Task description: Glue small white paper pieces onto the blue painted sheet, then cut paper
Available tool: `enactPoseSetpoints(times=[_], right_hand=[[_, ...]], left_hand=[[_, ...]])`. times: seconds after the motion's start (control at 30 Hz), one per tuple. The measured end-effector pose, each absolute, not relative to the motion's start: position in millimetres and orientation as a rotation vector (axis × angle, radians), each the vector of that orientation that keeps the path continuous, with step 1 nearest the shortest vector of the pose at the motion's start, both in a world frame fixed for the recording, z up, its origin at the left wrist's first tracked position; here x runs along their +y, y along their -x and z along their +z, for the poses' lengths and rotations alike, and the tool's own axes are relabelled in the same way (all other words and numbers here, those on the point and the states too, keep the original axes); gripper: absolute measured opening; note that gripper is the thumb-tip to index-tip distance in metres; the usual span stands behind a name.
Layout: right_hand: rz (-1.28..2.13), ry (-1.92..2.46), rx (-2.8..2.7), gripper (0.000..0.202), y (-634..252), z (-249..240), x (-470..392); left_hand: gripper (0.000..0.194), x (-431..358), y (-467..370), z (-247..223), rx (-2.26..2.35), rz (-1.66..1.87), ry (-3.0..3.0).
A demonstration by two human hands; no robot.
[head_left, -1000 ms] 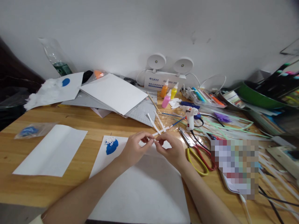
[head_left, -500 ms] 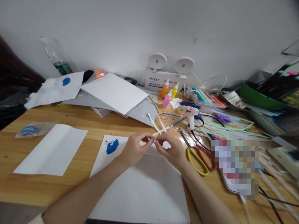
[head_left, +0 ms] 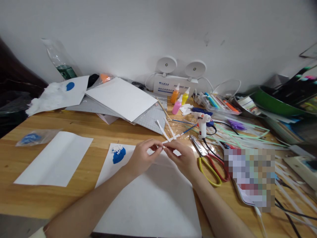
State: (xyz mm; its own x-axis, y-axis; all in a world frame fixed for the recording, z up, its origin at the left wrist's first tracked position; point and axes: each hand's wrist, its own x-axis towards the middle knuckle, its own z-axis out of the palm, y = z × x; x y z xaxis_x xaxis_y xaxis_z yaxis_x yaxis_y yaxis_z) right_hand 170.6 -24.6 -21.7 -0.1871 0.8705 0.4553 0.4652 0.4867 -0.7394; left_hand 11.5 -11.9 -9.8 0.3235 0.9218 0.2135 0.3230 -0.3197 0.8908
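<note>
My left hand (head_left: pixel 145 156) and my right hand (head_left: pixel 182 158) meet over the upper part of a white board (head_left: pixel 153 201). Both pinch with thumb and forefinger, the fingertips almost touching. Whatever lies between them is too small to make out. Near the board's top left corner is a blue patch (head_left: pixel 119 156) with small white bits on its upper part. White paper strips (head_left: pixel 162 130) lie just beyond my fingers.
Scissors (head_left: pixel 209 167), a glue gun (head_left: pixel 202 124) and a pixelated flat object (head_left: pixel 250 178) are at the right. Small bottles (head_left: pixel 177 105) stand at the back. A white sheet (head_left: pixel 55 158) and a bagged blue lump (head_left: pixel 31 138) lie left.
My right fingertips have shifted very slightly against the left ones. Both hands otherwise keep their place over the board.
</note>
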Motion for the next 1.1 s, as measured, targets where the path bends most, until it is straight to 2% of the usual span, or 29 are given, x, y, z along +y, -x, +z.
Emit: enactPoseSetpoints(times=[0.4, 1.1], right_hand=[[0.409, 1.119, -1.827, 0.006, -166.2, -20.4, -25.7], [0.612, 1.134, -1.817, 0.005, -168.5, -23.1, -26.9]], left_hand=[[0.012, -12.3, -12.9, -13.1, 1.101, 0.958, -1.796], [0.010, -13.4, -12.2, -10.2, 1.125, 0.931, -1.822]])
